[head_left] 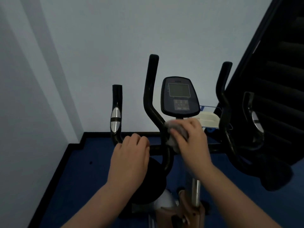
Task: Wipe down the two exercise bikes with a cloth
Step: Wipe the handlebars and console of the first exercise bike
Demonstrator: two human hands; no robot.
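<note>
Our right hand (pixel 189 139) grips the cloth (pixel 176 129) at the bar (pixel 158 148) junction, 6 o'clock of the console (pixel 180 96); left hand (pixel 131 152) curls over the bar; risk: cloth snags, bumps keypad.

Glossy black handlebars (pixel 148 102) carry polished metal sensors (pixel 115 120); the cloth (pixel 176 129) looks soft, the post (pixel 195 193) shiny metal, the floor (pixel 85 170) matt.

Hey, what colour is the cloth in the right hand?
Light grey, nearly white; the cloth shows in the head view, held by the right hand against the handlebar.
</note>
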